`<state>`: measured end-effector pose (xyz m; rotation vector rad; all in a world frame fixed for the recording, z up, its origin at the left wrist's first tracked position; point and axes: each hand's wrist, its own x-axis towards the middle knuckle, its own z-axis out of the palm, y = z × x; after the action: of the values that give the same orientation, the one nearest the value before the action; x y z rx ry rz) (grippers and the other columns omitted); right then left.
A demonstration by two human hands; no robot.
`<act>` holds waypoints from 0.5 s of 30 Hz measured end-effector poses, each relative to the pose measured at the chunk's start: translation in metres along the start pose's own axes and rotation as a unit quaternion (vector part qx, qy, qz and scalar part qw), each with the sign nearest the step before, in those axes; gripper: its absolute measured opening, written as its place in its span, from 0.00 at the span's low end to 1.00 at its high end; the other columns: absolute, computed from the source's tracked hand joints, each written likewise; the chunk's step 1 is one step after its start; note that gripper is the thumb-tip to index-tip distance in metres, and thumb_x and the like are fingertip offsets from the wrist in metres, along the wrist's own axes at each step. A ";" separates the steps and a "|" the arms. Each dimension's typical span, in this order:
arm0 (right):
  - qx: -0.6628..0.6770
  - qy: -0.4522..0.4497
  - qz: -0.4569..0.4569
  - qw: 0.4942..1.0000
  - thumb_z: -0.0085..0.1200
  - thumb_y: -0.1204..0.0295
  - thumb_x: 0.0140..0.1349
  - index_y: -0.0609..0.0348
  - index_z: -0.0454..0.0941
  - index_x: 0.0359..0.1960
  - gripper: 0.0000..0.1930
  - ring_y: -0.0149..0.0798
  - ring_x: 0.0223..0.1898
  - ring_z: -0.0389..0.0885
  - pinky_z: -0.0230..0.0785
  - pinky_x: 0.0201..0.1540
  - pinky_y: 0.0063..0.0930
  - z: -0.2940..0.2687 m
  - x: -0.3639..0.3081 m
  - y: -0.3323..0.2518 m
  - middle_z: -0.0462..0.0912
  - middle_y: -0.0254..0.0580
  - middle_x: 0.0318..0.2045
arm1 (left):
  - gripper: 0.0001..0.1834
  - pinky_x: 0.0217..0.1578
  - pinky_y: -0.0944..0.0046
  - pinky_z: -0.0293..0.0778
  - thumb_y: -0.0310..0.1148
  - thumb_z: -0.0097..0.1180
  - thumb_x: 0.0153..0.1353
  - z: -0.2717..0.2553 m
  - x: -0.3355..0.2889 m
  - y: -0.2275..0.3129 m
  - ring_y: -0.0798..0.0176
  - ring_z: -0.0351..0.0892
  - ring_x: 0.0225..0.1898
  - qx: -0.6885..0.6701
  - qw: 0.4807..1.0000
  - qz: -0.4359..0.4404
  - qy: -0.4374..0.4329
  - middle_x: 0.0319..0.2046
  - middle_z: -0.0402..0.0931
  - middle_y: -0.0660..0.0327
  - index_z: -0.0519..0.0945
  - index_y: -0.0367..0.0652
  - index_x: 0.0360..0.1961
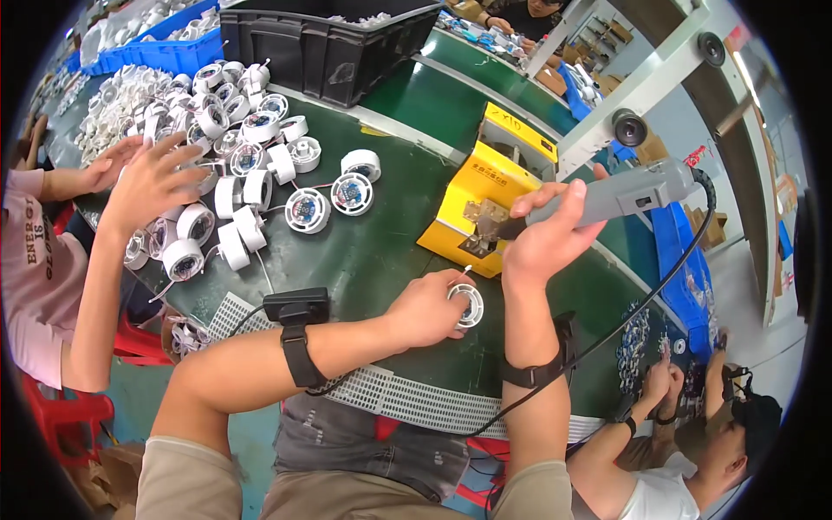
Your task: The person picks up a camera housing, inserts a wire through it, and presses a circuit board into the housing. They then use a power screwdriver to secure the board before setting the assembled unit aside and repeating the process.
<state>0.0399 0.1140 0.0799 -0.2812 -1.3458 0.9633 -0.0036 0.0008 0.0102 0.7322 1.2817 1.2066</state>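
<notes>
My right hand is wrapped around a grey electric screwdriver, its black cable leaving the far end. The screwdriver's tip end is at the metal front of a yellow screw feeder box; whether a screw is on the tip cannot be seen. Closer to me, my left hand grips a small round white housing low over the green table. A thin wire with a white end sticks up past my left fingers. The underside of the housing is hidden.
White round housings with blue circuit boards are heaped at the left, where a co-worker's hands reach in. Behind stand a black crate and blue bins. The tool's cable crosses my right forearm. Another person works at lower right.
</notes>
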 end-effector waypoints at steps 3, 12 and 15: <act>-0.009 -0.002 0.005 1.000 0.41 0.67 0.69 0.62 0.56 0.60 0.21 0.32 0.14 0.67 0.63 0.18 0.25 0.002 -0.004 0.002 0.68 0.39 0.18 | 0.17 0.39 0.64 0.84 0.27 0.45 0.66 0.000 0.000 -0.001 0.61 0.82 0.41 0.012 1.000 -0.004 0.002 0.44 0.77 0.52 0.70 0.31 0.55; -0.032 -0.017 0.014 0.999 0.42 0.69 0.68 0.62 0.57 0.56 0.18 0.32 0.15 0.67 0.63 0.19 0.25 0.005 -0.006 0.003 0.68 0.39 0.19 | 0.17 0.38 0.64 0.84 0.27 0.44 0.67 0.001 -0.001 -0.002 0.60 0.83 0.38 0.020 1.000 -0.005 0.024 0.44 0.77 0.52 0.71 0.31 0.54; -0.024 -0.033 0.027 0.999 0.42 0.69 0.68 0.62 0.57 0.56 0.18 0.32 0.15 0.67 0.64 0.19 0.26 0.001 -0.008 0.001 0.67 0.39 0.19 | 0.16 0.37 0.64 0.84 0.26 0.44 0.68 0.002 0.002 -0.004 0.60 0.83 0.38 0.014 0.999 -0.001 0.031 0.44 0.76 0.52 0.70 0.31 0.55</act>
<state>0.0393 0.1087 0.0736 -0.3264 -1.4286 0.9939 -0.0013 0.0021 0.0059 0.7178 1.3530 1.2203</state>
